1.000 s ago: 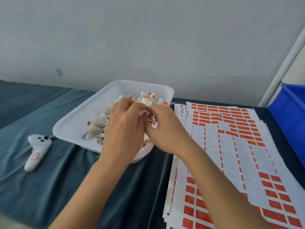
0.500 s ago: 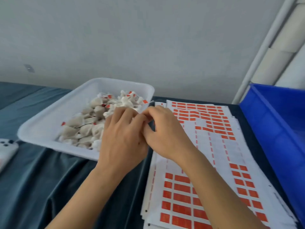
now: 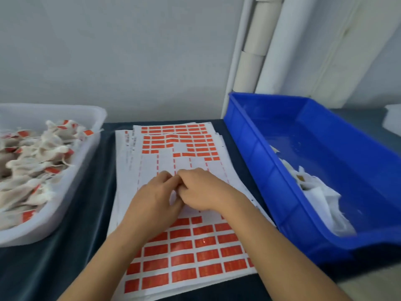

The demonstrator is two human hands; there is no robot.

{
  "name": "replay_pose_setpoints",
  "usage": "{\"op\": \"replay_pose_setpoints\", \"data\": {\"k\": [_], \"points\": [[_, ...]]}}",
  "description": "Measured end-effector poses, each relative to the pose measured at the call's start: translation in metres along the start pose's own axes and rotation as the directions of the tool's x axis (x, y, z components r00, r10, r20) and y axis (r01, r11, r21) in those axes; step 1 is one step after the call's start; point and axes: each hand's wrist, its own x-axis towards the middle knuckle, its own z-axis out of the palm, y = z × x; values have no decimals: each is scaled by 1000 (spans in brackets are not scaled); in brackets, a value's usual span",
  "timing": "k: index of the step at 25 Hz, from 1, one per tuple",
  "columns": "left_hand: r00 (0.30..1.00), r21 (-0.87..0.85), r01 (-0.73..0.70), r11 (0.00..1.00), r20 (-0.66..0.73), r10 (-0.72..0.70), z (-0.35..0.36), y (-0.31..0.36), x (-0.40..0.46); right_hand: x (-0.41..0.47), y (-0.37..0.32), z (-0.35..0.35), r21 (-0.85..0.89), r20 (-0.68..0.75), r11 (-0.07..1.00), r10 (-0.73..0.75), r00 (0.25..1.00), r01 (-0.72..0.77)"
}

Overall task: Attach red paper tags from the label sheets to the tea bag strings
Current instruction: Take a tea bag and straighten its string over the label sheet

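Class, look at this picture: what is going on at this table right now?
A person is tagging tea bags by hand. Both hands, left hand and right hand, meet fingertip to fingertip over the label sheets; whatever they pinch is hidden. The sheet's middle rows are already stripped of red tags. A white tray on the left holds tagged tea bags; a blue bin on the right holds white material.

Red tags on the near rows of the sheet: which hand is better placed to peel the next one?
Probably the right hand: its arm lies directly over the near red tags. The left hand is equally close but sits toward the white tray, so it suits holding. Both hands' fingers meet; what they pinch is hidden.
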Motion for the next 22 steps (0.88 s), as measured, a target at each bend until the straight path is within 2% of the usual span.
{"op": "replay_pose_setpoints", "data": {"k": [3,5,7,9,11,12,14,16,19,20,22], "points": [[1000,67,23,997,19,-24,10,-5,9,4,10,-11,0,56,1000,-21,998,21],[997,127,47,991,50,-54,14,-8,15,8,15,-32,-21,30,1000,-12,999,13],[993,141,49,989,96,-63,16,-8,17,9,20,-64,6,-116,1000,6,993,-6],[992,126,45,991,113,-59,17,-7,15,5,30,-101,61,-300,997,60,952,-44],[992,105,48,993,110,-59,16,-9,11,-1,52,-135,44,-448,987,157,880,-154],[992,94,48,994,108,-58,15,-10,9,-6,68,-150,7,-477,969,220,851,-246],[993,76,43,996,103,-51,15,-11,7,-21,104,-172,-127,-430,891,346,834,-435],[994,76,38,996,101,-46,16,-11,8,-43,133,-180,-266,-248,792,494,833,-549],[994,77,35,996,97,-43,17,-11,8,-68,156,-169,-466,18,631,708,706,-620],[994,76,39,996,98,-46,16,-11,8,-71,161,-161,-514,50,596,739,672,-617],[994,69,42,997,100,-48,16,-11,8,-72,169,-146,-529,33,568,757,653,-631]]}}
